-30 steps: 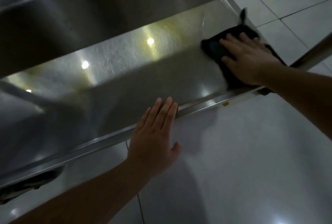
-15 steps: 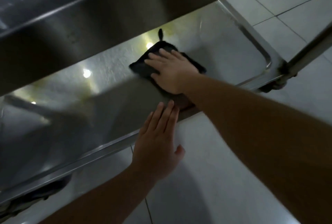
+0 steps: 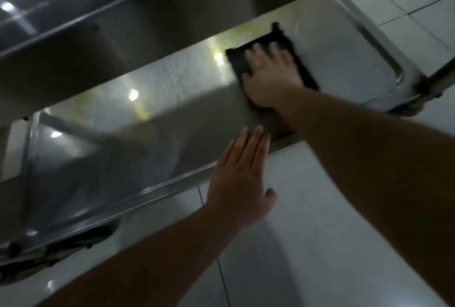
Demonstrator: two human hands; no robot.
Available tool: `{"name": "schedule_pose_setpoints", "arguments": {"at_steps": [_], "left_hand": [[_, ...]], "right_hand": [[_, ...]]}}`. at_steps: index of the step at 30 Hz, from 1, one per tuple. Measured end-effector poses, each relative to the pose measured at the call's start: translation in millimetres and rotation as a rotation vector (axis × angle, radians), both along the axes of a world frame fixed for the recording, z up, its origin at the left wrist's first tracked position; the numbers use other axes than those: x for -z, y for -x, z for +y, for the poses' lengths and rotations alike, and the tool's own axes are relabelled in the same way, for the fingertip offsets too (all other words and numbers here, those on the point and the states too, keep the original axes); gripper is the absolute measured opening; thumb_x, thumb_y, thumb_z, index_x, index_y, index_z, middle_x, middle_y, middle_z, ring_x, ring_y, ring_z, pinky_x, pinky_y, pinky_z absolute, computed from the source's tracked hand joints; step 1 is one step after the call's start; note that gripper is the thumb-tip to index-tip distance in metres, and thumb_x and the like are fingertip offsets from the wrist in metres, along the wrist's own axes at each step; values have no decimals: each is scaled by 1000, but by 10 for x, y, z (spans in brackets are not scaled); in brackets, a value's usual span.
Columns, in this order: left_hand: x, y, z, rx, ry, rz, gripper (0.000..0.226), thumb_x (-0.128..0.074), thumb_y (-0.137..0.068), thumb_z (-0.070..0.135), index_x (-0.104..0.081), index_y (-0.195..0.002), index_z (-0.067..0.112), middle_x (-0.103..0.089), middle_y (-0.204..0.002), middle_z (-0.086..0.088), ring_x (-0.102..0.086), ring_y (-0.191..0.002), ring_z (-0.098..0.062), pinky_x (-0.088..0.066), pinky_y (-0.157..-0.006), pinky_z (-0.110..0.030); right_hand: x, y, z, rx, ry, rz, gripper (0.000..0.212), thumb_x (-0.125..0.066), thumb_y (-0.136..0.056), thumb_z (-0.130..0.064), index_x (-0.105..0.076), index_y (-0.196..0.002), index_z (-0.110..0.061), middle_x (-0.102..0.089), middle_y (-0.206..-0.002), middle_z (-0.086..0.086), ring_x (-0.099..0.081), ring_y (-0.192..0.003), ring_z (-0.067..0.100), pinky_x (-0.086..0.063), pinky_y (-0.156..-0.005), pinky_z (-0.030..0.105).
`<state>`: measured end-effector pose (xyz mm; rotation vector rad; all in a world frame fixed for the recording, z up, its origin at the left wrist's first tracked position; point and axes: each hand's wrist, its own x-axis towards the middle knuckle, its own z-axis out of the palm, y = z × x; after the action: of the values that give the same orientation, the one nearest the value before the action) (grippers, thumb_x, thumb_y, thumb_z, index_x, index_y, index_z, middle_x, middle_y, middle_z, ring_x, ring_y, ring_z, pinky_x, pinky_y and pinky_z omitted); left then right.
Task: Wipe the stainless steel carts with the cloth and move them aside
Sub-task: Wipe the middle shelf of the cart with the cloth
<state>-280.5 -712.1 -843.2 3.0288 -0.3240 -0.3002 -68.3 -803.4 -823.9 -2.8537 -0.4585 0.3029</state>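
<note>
- A stainless steel cart [image 3: 172,99] fills the upper left of the head view; its lower shelf [image 3: 344,65] is the flat, shiny surface that everything below is placed against.
- A black cloth [image 3: 240,62] lies flat on the lower shelf, toward the shelf's right half and closer to its far side than its near rim.
- The right hand [image 3: 268,77] presses down on the cloth with its palm, the fingers [image 3: 257,50] straight and spread across the fabric, not curled round it; the picture is blurred here, so finer detail of the hold cannot be told.
- The right forearm crosses the near rim of the lower shelf on its way to the cloth.
- The left hand [image 3: 242,181] is flat and relaxed, with straight fingertips [image 3: 258,134] lying on the near rim [image 3: 157,189] of the lower shelf and the palm out over the floor; it holds nothing.
- The upper shelf of the cart [image 3: 98,43] overhangs the far part of the lower shelf and shades it.
- A rounded raised lip [image 3: 384,53] runs round the right end of the lower shelf, where an upright post [image 3: 440,77] meets the corner.
- A dark caster [image 3: 81,240] sits under the near rim, toward the left end of the lower shelf.
- Pale floor tiles [image 3: 307,245] lie on the near side of the lower shelf and beyond its right end.
- Small round lights [image 3: 133,94] reflect in the metal of the lower shelf, left of the cloth.
</note>
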Motion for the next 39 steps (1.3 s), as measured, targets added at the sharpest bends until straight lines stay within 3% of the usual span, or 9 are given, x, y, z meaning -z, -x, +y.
{"name": "schedule_pose_setpoints", "arguments": {"at_steps": [7,10,14,18,21,26,31,35,39], "left_hand": [[-124,-76,168,111,-19,87,97,-56,-95,57,-11,-170,15,-2,-178,-8,6,-163,-22,2,-131,-40],[-131,172,608,128,-4,36,101,-53,-96,54,5,-170,16,13,-177,-4,13,-163,-17,1,-132,-37],[-124,736,1632,15,-46,-15,85,-29,-103,61,-6,-170,14,6,-177,-4,7,-163,-20,-2,-132,-38],[-228,1191,2547,-225,-120,-31,83,-20,-105,61,-16,-168,8,-8,-176,-10,-6,-163,-27,-7,-131,-41],[-217,1323,2698,-431,-63,16,86,-7,-101,62,-17,-168,9,-10,-176,-11,-8,-164,-29,-11,-132,-46],[-164,1296,2695,-474,-22,22,89,3,-96,64,-9,-170,15,-3,-178,-7,0,-164,-25,-4,-131,-41],[-115,1293,2780,-467,5,29,83,0,-99,66,-1,-170,22,6,-178,-1,9,-163,-18,3,-131,-37],[-106,1364,2932,-429,103,-2,81,-9,-102,65,-5,-170,20,5,-178,0,10,-162,-14,6,-130,-31],[-69,1717,3176,-526,34,-48,81,-1,-103,64,-6,-170,18,1,-178,-4,10,-162,-17,5,-130,-36]], "right_hand": [[-44,240,755,-290,1,79,65,-25,-108,-53,-6,-167,-33,4,-175,-9,8,-161,25,3,-129,46],[-25,137,347,-79,-9,30,65,-30,-108,-53,-12,-167,-32,-2,-175,-7,1,-161,26,-1,-128,47],[-47,81,-40,203,42,92,67,-25,-108,-53,-7,-167,-28,2,-175,-5,5,-161,30,1,-129,50],[-59,364,431,294,11,87,68,-21,-107,-53,-6,-168,-26,5,-175,-4,9,-160,32,3,-129,52],[-35,728,1170,243,-8,44,67,-24,-107,-50,-9,-168,-26,2,-175,-4,7,-161,32,3,-128,52],[-3,1404,2626,-81,-36,49,67,-23,-108,-46,-3,-168,-25,6,-175,-2,10,-160,32,6,-128,52],[-20,1460,2785,-253,-42,17,64,-24,-108,-48,-9,-168,-29,-1,-175,-6,4,-161,28,2,-129,49],[-6,1024,2030,26,-33,-49,62,-32,-107,-47,-21,-165,-28,-11,-175,-5,-7,-160,29,-5,-129,50],[-67,838,1497,302,31,77,66,-24,-107,-49,-10,-167,-27,1,-176,-4,5,-161,30,1,-129,51]]}}
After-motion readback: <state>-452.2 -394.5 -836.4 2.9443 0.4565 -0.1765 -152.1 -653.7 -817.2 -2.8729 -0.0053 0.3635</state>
